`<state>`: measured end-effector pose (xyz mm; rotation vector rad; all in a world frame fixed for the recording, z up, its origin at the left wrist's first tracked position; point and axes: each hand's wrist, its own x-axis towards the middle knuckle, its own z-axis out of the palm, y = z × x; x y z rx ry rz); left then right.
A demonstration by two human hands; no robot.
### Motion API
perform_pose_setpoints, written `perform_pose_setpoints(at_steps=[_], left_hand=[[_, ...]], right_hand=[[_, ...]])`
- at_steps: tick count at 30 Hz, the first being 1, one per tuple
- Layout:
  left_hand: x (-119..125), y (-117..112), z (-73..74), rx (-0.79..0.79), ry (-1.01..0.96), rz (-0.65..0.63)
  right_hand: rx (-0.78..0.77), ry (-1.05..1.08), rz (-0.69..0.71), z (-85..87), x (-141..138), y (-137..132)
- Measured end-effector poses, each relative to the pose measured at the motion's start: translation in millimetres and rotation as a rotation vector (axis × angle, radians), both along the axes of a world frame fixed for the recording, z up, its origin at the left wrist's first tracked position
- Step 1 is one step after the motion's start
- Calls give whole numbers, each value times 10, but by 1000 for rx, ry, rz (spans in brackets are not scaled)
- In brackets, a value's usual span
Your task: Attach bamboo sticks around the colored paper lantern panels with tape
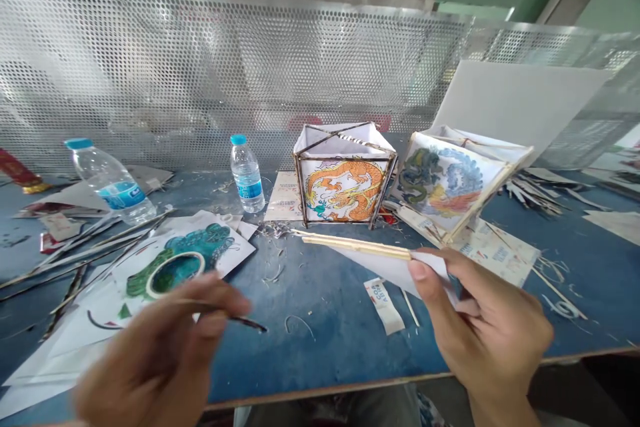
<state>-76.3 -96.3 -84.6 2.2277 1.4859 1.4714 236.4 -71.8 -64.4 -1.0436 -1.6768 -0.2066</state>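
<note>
My left hand [170,347], blurred at the lower left, pinches a thin dark strip [250,324] whose tip points right. Between thumb and fingers of my right hand [485,320] are pale wooden sticks [355,245], lying side by side and pointing left. White paper [375,267] hangs under the sticks, also in that grip. Beyond them stands a box-shaped paper lantern [345,190] with a dark stick frame and an orange dragon picture. To its right, a second lantern [445,177] with a pale frame leans at a tilt.
Two water bottles [247,177] stand at the left and centre. Drawn sheets [235,257] with a tape roll [203,261] on top lie left, near dark sticks [65,300]. Scraps and a printed paper strip [385,307] litter the blue table [300,360]. A perforated metal screen [200,67] borders the back.
</note>
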Motion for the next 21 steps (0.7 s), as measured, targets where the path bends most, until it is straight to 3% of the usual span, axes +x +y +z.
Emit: perform_pose_setpoints(at_steps=[3, 5, 9, 13, 17, 21], left_hand=[[198, 29, -106, -84, 276, -90], [370, 19, -135, -49, 321, -143], [564, -140, -205, -17, 187, -238], [510, -237, -418, -272, 34, -114], [331, -59, -606, -579, -135, 23], [242, 282, -605, -815, -404, -94]], right_hand=[[137, -92, 75, -161, -14, -84], [219, -210, 160, -301, -46, -156], [209, -315, 213, -567, -185, -291], [195, -286, 228, -700, -323, -334], [180, -274, 181, -822, -304, -361], [126, -265, 179, -1066, -232, -458]])
